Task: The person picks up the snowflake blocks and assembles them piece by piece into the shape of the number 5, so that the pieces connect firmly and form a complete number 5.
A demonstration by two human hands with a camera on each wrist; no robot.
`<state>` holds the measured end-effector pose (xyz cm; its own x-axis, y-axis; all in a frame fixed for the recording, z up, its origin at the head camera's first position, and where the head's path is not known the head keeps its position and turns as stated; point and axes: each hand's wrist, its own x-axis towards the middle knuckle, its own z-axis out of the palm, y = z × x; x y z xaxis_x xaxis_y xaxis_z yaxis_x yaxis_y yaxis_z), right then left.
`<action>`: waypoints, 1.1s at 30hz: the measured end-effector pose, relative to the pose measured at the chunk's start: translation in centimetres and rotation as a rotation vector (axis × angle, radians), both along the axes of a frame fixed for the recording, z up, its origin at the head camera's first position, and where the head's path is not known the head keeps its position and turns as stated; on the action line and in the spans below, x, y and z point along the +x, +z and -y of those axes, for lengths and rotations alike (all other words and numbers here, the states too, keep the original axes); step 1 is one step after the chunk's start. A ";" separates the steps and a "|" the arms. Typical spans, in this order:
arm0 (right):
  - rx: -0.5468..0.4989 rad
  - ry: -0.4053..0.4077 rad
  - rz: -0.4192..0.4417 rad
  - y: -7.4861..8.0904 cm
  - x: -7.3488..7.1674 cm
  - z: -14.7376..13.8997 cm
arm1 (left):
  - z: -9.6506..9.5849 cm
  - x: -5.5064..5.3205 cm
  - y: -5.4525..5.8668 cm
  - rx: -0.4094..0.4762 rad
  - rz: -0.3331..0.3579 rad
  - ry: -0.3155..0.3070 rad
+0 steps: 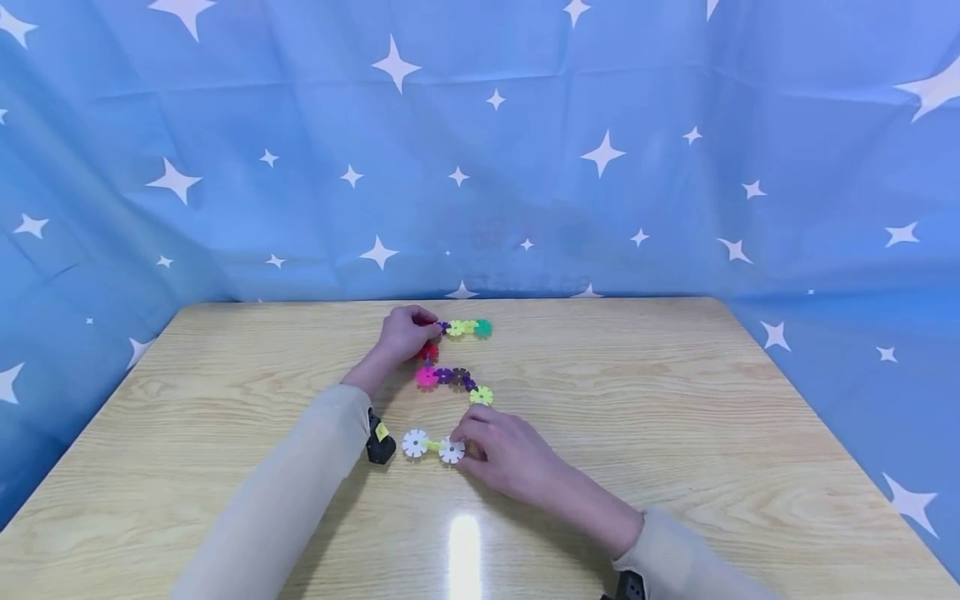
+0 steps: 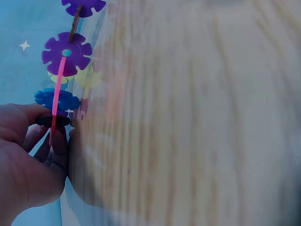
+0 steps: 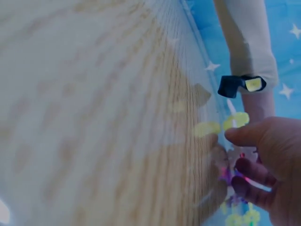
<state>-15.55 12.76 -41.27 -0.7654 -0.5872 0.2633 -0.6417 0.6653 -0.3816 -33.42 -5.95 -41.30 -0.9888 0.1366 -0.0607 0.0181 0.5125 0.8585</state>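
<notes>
Slotted plastic snowflake discs, joined edge to edge, form a bent chain on the table. Its top row ends in a green disc; a pink disc marks a lower corner, and a yellow-green disc lies above my right hand. At the chain's upper left corner my left hand pinches a dark disc, close by a blue disc. Nearer me lies a short piece with a white disc at its left end. My right hand pinches the white disc at its right end.
The wooden tabletop has a bright glare spot near the front. Behind it hangs a blue cloth with white stars. A black wrist camera sits on the left sleeve, beside the short piece.
</notes>
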 end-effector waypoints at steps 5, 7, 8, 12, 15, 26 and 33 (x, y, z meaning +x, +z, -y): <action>0.009 -0.007 -0.005 0.0 0.1 -0.1 | 0.1 0.1 0.2 0.001 -0.002 -0.023; 0.008 -0.003 -0.013 0.0 0.1 -0.2 | 0.1 0.1 0.1 -0.001 -0.002 -0.025; 0.008 -0.002 -0.017 0.0 0.2 -0.2 | 0.1 0.1 0.1 0.000 0.000 -0.027; 0.005 0.002 -0.027 -0.2 0.2 -0.2 | 0.2 0.2 0.1 0.006 0.015 -0.036; -0.004 0.007 -0.037 -0.2 0.2 -0.2 | 0.4 0.2 0.3 0.010 0.036 -0.062; -0.037 -0.046 0.088 0.7 0.5 -1.6 | 3.6 1.4 1.0 -0.011 0.069 -0.130; -0.071 -0.154 0.075 1.6 0.0 -4.5 | 5.8 4.3 2.4 0.030 -0.049 -0.191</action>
